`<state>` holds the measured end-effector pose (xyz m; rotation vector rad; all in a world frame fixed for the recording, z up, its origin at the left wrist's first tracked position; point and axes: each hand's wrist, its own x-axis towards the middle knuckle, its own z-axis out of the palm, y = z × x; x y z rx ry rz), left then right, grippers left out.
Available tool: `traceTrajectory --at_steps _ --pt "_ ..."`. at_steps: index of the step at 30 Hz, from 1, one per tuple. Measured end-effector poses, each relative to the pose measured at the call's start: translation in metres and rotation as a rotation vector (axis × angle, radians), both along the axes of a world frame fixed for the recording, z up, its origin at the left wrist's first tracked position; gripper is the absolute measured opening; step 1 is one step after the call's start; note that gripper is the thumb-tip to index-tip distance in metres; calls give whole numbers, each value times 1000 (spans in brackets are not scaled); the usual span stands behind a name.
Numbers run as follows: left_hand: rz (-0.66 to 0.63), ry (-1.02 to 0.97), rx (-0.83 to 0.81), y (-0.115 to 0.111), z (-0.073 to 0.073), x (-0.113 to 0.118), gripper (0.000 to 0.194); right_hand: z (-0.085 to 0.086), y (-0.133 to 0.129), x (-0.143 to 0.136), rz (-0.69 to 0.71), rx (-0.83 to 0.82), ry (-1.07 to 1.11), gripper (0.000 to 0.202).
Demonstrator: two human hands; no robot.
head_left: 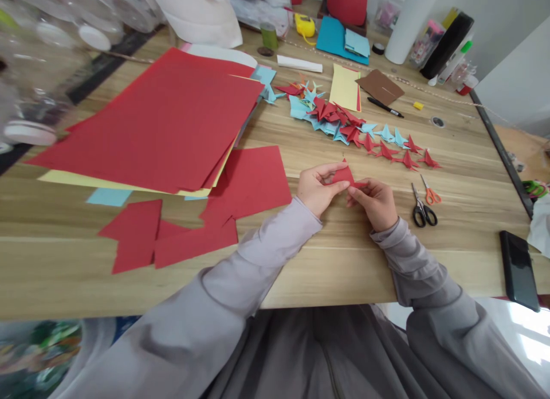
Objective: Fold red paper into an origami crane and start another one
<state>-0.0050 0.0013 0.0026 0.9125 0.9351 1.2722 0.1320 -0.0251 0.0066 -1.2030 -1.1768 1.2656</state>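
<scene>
Between both hands is a small folded piece of red paper [343,174], held above the wooden table. My left hand [320,185] pinches its left side between thumb and fingers. On the other side, my right hand [374,202] grips its lower right part, where a narrow red end shows between the fingertips. Parts of the paper are hidden behind the fingers. Just beyond the hands lie several folded red paper cranes [385,151] and light blue paper cranes [387,134], bunched at the left and strung out toward the right.
Large red sheets [163,118] are stacked at the left, with cut red pieces [193,244] in front. Black-handled scissors [424,213] and orange-handled scissors [431,194] lie right of my hands. A phone [518,267] rests at the right edge. Bottles [411,23] stand behind.
</scene>
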Motion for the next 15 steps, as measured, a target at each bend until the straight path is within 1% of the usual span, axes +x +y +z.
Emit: traceTrajectory --at_steps 3,6,10,15 --pt "-9 -32 8 -1 1 0 42 -1 0 0 6 -2 25 37" --pt "-18 -64 -16 -2 3 1 43 -1 0 0 41 -23 93 37" --pt "-52 -172 -105 -3 9 0 42 0 -1 0 91 -50 211 35" --pt "-131 -293 -251 -4 15 -2 41 4 -2 0 106 -92 287 33"
